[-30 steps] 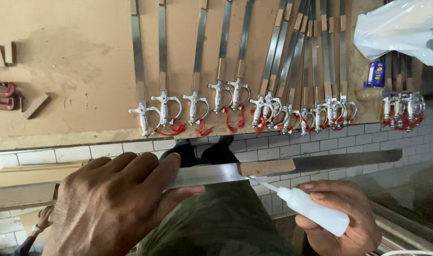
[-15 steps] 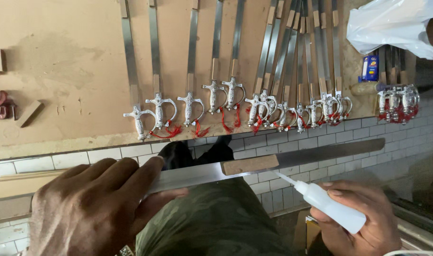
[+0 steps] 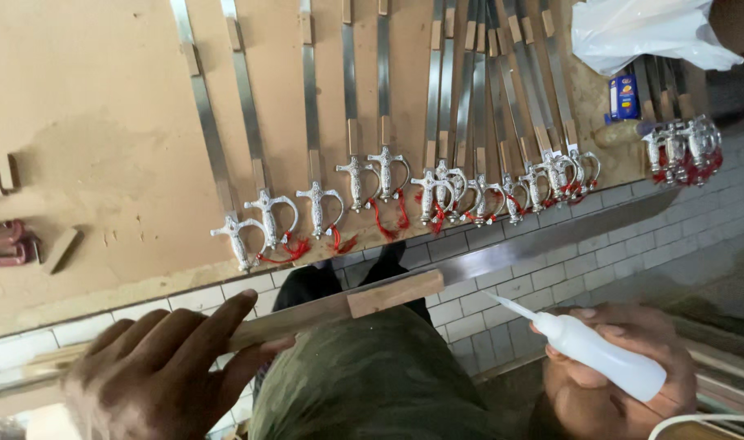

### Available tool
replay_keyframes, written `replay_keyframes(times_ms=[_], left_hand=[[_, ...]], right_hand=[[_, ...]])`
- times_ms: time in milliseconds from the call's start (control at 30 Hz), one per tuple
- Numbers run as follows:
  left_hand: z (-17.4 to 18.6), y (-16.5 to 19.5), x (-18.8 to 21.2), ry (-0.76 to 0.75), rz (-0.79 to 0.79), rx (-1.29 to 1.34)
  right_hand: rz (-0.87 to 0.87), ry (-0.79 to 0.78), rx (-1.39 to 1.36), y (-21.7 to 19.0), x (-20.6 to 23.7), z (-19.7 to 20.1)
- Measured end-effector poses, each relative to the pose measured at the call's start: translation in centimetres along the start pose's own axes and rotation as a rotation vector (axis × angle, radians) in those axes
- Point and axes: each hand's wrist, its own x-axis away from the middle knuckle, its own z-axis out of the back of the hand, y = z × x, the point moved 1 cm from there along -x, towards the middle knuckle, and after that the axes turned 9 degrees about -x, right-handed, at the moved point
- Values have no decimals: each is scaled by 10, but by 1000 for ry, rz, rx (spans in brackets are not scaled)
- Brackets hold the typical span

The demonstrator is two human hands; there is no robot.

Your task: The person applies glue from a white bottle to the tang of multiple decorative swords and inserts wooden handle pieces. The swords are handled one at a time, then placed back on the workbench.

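Left hand (image 3: pixel 156 371) grips a long steel blade (image 3: pixel 502 248) with a wooden block (image 3: pixel 395 293) on it; right hand (image 3: pixel 625 371) holds a white squeeze bottle (image 3: pixel 588 350). Keeping the blade level and the nozzle close should help.

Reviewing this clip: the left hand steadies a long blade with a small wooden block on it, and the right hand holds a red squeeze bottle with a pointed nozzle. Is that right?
Not quite. In the head view the squeeze bottle in the right hand is white, not red. The rest holds: the left hand steadies the long blade with the small wooden block on it.
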Motion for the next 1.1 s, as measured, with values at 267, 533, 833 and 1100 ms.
replay_keyframes(times_ms=[267, 533, 833, 1100], left_hand=[[-28, 7, 4, 72, 9, 39], [-33, -2, 9, 61, -35, 48], [-30, 2, 2, 19, -42, 20], [-25, 6, -4, -27, 4, 52]], right_hand=[[-133, -264, 231, -13, -3, 15], [-79, -292, 310, -4, -6, 5], [-53, -343, 418, -9, -7, 4], [-81, -297, 377, -9, -2, 1]])
